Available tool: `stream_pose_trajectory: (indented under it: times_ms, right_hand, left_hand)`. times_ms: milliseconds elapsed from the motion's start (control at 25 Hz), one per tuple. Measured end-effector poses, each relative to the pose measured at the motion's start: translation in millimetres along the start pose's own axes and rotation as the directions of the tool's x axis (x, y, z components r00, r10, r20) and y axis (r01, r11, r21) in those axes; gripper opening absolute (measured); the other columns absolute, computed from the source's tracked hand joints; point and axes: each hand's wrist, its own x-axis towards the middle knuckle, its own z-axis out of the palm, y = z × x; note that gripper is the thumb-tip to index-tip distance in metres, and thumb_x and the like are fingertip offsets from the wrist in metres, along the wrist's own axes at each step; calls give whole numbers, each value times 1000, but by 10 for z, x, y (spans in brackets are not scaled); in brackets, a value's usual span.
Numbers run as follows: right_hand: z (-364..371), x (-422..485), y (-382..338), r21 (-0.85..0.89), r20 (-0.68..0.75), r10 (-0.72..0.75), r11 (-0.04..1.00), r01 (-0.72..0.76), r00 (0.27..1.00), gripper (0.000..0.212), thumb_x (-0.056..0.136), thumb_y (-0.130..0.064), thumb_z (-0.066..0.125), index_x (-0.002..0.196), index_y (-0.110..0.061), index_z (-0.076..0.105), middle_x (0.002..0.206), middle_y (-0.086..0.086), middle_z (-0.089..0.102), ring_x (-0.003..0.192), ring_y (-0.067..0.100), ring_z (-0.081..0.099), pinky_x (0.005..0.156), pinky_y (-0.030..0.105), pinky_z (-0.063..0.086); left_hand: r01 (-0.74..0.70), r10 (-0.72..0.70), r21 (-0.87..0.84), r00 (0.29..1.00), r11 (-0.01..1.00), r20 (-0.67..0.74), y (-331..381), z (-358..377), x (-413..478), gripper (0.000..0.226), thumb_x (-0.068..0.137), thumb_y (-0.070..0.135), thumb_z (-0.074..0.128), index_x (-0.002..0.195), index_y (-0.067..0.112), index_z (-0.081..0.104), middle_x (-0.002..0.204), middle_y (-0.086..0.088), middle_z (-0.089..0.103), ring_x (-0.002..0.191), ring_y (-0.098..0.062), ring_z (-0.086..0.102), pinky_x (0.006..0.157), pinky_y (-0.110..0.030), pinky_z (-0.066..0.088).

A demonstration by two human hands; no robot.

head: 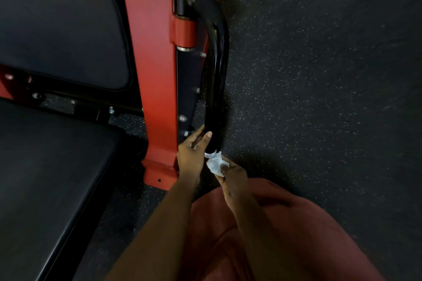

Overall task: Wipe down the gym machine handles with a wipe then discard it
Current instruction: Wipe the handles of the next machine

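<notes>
A black curved handle bar runs down beside the red machine frame and ends in a silver cap. My left hand wraps around the bar's lower end, thumb laid along the bar. My right hand pinches a crumpled white wipe and presses it against the silver cap at the tip of the handle. The two hands are almost touching.
A black padded seat and backrest lie to the left of the red frame. Dark speckled rubber floor spreads to the right. My reddish-clad leg fills the lower right.
</notes>
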Motion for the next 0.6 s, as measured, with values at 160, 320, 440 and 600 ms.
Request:
stream_pose_trajectory:
  times_ms: [160,320,440,600]
  right_hand:
    - [-108,-274,-409,-270,-13,-80,960,73,997,34,90,-2,42,117,-8,61,121,8,60,113,23,56,99,26,43]
    - [-230,-974,-1031,-567,79,-209,795,217,975,37,93,-8,39,125,-14,56,128,10,57,118,21,53,93,18,34]
    - [-362,-1629,-1409,-622,100,-250,739,257,963,35,94,-7,41,125,-10,56,128,11,57,116,24,55,93,18,35]
    - [-655,-2765,-1966,-667,98,-298,689,285,950,33,92,-5,45,120,-11,60,122,14,61,110,25,59,91,21,39]
  left_hand:
    - [17,-28,201,998,979,56,218,-75,-114,42,92,29,55,132,17,51,130,-1,57,117,-9,50,92,-17,34]
    - [-58,11,384,992,922,122,688,-315,-511,41,94,26,52,131,9,52,133,-7,55,124,-17,49,86,-8,29]
    - [-163,50,515,973,842,227,1135,-533,-968,42,92,23,56,129,5,53,132,-10,55,124,-21,49,97,-16,31]
    - [-419,150,646,890,638,430,1992,-749,-1857,50,92,27,56,135,5,45,138,-13,47,130,-26,42,109,-30,28]
